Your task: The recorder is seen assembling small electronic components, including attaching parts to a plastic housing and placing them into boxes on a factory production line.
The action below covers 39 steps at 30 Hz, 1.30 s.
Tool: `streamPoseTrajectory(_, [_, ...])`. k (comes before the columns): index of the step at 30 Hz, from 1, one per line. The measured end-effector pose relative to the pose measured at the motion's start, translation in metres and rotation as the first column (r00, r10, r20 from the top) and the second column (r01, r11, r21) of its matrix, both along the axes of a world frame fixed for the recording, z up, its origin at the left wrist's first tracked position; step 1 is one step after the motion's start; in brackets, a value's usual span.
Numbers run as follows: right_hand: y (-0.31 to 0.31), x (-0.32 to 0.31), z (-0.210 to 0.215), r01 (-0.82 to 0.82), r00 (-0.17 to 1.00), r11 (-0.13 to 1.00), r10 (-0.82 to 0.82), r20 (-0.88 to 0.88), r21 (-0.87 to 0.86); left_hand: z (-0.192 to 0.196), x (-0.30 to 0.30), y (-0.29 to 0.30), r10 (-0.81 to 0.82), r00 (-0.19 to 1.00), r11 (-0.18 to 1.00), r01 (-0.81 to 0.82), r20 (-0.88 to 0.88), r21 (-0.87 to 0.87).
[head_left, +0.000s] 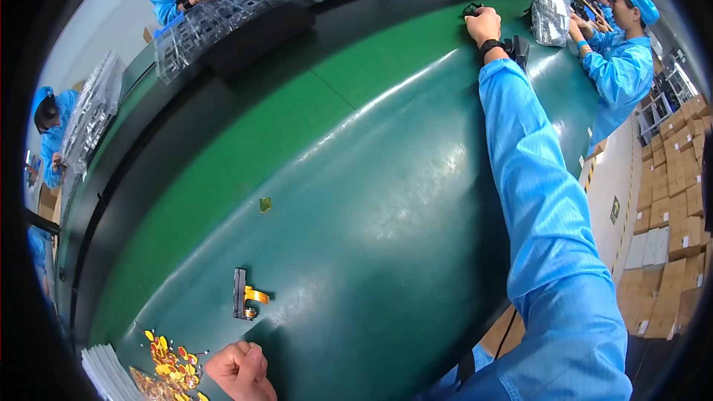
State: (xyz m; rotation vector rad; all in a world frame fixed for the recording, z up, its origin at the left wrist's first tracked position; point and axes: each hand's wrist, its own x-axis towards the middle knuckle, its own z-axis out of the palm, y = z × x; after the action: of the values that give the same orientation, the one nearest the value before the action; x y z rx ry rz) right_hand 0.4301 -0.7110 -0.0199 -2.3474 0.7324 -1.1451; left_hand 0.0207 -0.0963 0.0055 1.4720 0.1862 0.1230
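Observation:
My right arm stretches far across the table, and my right hand [483, 26] has its fingers closed on a small dark part [471, 10] over the green belt strip. The part's kind is too small to tell. Beside that wrist lies a black device [519, 50]. My left hand [239, 369] rests near the table's front edge, curled into a loose fist with nothing showing in it. Just beyond it lies a black bar-shaped module [239, 293] with an orange flex cable [257, 295]. A small olive-green square piece [265, 205] lies farther off.
Left of my left hand lies a pile of yellow pieces [172, 364], beside a grey-white ridged stack [110, 373]. A clear bag of parts [550, 7] stands at the far right. Clear plastic trays [223, 15] rest on the far ledge. Several co-workers in blue sit around; cardboard boxes [672, 200] are stacked right.

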Motion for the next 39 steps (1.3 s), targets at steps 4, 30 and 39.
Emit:
streamPoseTrajectory(4, [0.026, -0.008, -0.001, -0.029, 0.999, 0.987, 0.026, -0.025, -0.158, 0.001, -0.005, -0.001, 0.005, 1.0, 0.999, -0.006, 0.01, 0.042])
streamPoseTrajectory(30, [0.455, -0.377, 0.032, -0.94, 0.225, 0.112, 0.913, 0.34, 0.321, 0.018, -0.01, 0.01, -0.304, 0.91, 0.884, 0.38, 0.281, -0.273])
streamPoseTrajectory(39, [0.467, -0.385, 0.041, -0.979, 0.155, 0.123, 0.967, 0.2, 0.162, 0.036, -0.012, 0.02, -0.086, 0.927, 0.86, 0.254, 0.365, -0.443])
